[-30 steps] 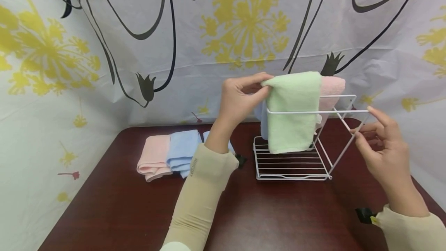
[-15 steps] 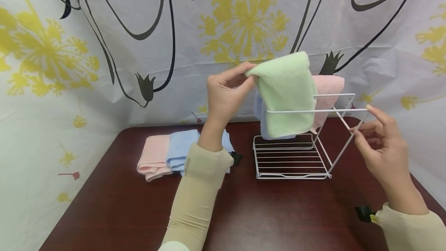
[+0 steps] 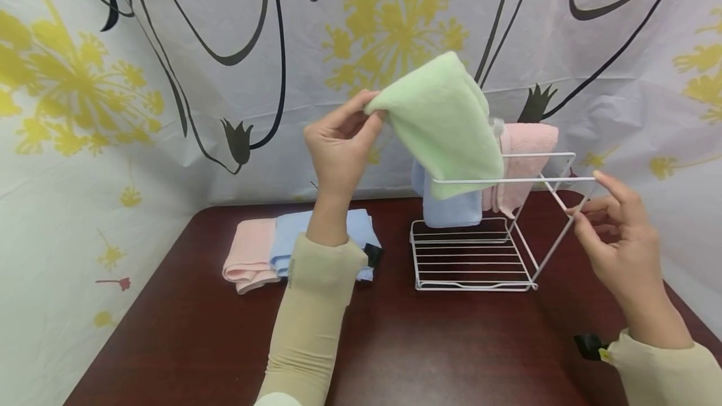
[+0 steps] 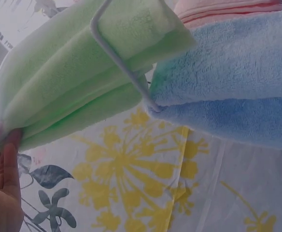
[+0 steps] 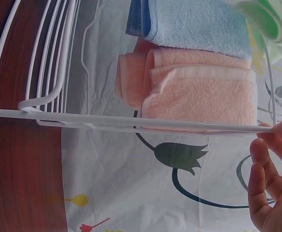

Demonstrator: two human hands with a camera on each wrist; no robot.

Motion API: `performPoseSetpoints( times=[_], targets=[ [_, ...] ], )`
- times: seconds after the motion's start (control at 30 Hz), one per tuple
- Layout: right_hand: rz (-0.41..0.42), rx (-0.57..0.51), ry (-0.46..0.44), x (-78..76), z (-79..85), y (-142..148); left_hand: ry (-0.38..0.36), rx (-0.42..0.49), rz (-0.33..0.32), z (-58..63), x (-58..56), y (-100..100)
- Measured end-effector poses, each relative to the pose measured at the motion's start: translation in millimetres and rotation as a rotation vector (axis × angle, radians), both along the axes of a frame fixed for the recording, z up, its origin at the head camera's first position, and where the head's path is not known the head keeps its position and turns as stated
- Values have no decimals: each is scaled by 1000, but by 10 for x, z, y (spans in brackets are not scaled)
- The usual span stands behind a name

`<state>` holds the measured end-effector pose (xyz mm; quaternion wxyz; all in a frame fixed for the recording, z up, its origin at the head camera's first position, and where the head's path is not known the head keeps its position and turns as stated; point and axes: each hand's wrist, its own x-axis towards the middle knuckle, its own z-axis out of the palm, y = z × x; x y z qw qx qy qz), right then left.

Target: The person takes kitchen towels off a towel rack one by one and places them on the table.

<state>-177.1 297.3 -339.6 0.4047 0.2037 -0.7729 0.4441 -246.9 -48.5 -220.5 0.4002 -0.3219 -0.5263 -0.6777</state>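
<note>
My left hand [image 3: 338, 150] pinches one corner of a folded light green towel [image 3: 442, 114], which tilts up above a white wire rack [image 3: 476, 289]. The green towel's lower end still overlaps the rack's front top bar in the head view. In the left wrist view, thumb and fingers grip the green towel [image 4: 68, 72] at its edge. Over the rack's rear part hang a blue towel [image 3: 451, 212] and a pink towel [image 3: 530, 141]. At the rack's upper right front corner, my right hand [image 3: 626, 240] holds the wire between thumb and fingers; the right wrist view shows this hand [image 5: 276, 181] too.
Left of the rack, a folded pink towel [image 3: 254, 244] and a folded blue towel [image 3: 292, 230] lie on the dark reddish table [image 3: 429, 343]. More blue cloth [image 3: 361, 227] shows behind my left wrist. A patterned white sheet [image 3: 316, 74] hangs behind the table.
The green towel has risen and swung left with my left hand, tilting up from the rack's front bar and uncovering more of the blue towel. My right hand keeps its hold on the rack.
</note>
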Motion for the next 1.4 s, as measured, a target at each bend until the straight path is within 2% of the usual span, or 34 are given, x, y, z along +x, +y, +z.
performPoseSetpoints(
  times=[0.5,0.77,1.03,1.13,1.4],
  targets=[
    [-17,4,-4,8,-25,12,57,124,76,-61,-8,-175],
    [-17,-15,-10,4,-25,22,82,141,85,-122,-28,-242],
    [-24,-20,0,9,-1,18,104,164,76,-118,-42,-343],
    [-28,-14,6,8,5,16,92,174,105,-118,-37,-391],
    [-19,-7,13,-16,-12,12,-15,232,159,-160,-12,-483]
  ],
)
